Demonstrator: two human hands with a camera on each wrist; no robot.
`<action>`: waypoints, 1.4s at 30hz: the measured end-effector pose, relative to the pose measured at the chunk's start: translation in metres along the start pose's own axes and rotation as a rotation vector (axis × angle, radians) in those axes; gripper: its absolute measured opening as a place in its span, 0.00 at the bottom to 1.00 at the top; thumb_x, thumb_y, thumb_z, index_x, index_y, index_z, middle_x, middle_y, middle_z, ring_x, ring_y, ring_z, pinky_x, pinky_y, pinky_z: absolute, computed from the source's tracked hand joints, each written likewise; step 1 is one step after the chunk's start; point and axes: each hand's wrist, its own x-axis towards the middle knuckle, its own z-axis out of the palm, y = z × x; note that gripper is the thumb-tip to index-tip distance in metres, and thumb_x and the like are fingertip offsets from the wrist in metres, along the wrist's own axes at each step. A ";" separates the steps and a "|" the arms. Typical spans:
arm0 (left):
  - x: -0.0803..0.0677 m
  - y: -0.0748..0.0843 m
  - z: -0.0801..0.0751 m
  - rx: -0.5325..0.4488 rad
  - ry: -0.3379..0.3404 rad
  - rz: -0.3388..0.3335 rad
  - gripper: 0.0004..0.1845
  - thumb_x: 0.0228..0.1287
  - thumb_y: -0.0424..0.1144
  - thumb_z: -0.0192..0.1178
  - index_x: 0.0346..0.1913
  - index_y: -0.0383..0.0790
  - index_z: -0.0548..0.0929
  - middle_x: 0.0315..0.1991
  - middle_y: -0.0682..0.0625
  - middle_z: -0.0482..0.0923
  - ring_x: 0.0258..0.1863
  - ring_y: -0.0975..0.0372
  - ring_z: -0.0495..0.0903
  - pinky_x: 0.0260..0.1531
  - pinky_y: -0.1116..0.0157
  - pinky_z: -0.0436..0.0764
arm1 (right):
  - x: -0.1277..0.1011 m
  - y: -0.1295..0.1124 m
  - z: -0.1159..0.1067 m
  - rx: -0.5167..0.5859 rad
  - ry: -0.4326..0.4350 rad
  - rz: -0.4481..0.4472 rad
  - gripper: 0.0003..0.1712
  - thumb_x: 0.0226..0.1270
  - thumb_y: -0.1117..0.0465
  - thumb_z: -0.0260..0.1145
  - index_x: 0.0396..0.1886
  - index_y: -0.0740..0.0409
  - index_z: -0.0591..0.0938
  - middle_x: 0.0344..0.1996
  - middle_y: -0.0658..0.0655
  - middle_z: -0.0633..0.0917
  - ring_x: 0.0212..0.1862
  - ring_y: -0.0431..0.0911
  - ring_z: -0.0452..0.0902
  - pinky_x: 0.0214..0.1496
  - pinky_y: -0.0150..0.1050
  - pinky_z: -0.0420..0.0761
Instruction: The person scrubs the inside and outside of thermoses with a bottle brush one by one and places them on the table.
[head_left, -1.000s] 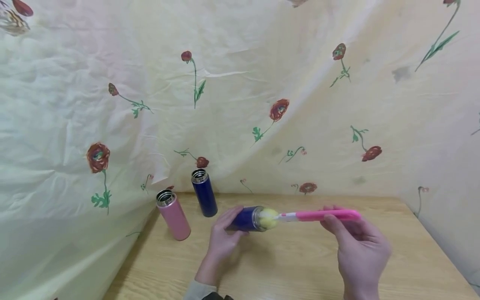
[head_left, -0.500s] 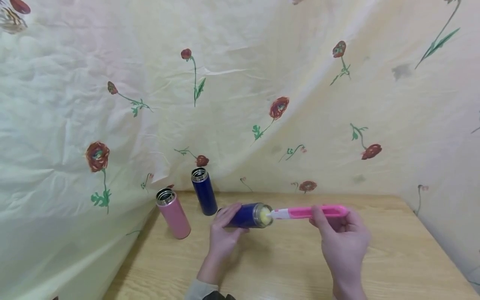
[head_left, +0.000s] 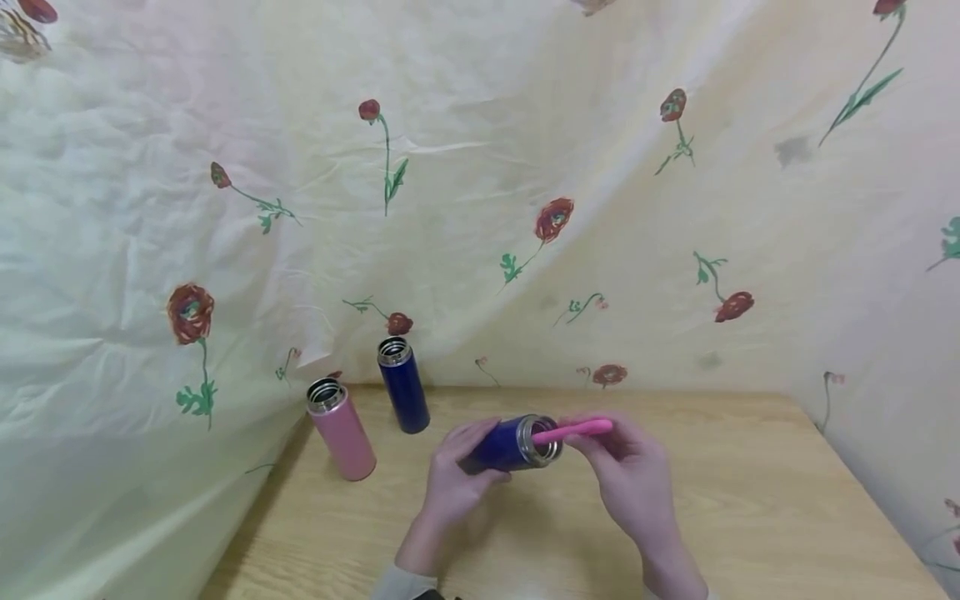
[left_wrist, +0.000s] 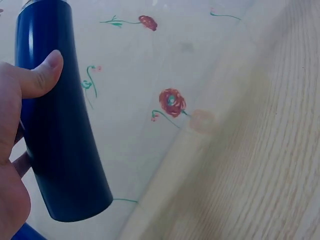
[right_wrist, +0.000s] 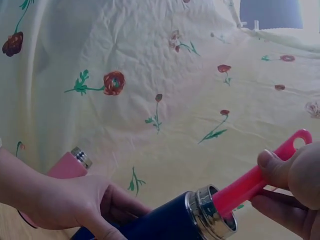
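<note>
Head view: my left hand (head_left: 457, 483) grasps the blue flask (head_left: 510, 446) sideways above the surface (head_left: 750, 500), pink flask (head_left: 341, 429) at 9 o'clock; the right-wrist view alone shows my right hand (right_wrist: 292, 185) pinching the pink brush handle (right_wrist: 250, 187) sunk into the steel mouth.

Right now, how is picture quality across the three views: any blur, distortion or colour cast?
Head view: wide-angle bending of the flowered cloth, soft overall, hands' shadow on the table. Left wrist view: blue bottle fairly sharp, the wood beyond smeared. Right wrist view: bluish cast, bright patch top right, pink brush handle and right hand slightly soft.
</note>
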 end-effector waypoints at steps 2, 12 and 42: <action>0.001 0.001 -0.001 -0.009 -0.023 -0.013 0.42 0.36 0.27 0.87 0.64 0.44 0.88 0.61 0.53 0.87 0.62 0.52 0.84 0.67 0.52 0.79 | 0.001 0.002 -0.002 -0.022 -0.037 -0.030 0.13 0.63 0.78 0.75 0.42 0.59 0.91 0.41 0.56 0.93 0.45 0.42 0.90 0.47 0.32 0.88; 0.003 0.004 -0.010 -0.111 -0.106 -0.136 0.40 0.39 0.28 0.86 0.62 0.47 0.90 0.59 0.59 0.88 0.62 0.56 0.83 0.69 0.56 0.76 | 0.007 0.017 -0.009 0.019 -0.149 -0.118 0.17 0.62 0.82 0.71 0.43 0.60 0.90 0.42 0.55 0.93 0.49 0.38 0.88 0.52 0.30 0.86; 0.001 0.000 0.000 -0.057 -0.097 -0.179 0.39 0.40 0.30 0.87 0.63 0.43 0.89 0.58 0.52 0.88 0.61 0.53 0.84 0.67 0.50 0.79 | 0.008 0.011 -0.007 0.113 0.107 0.247 0.12 0.61 0.76 0.79 0.42 0.74 0.85 0.35 0.55 0.92 0.35 0.45 0.91 0.36 0.40 0.91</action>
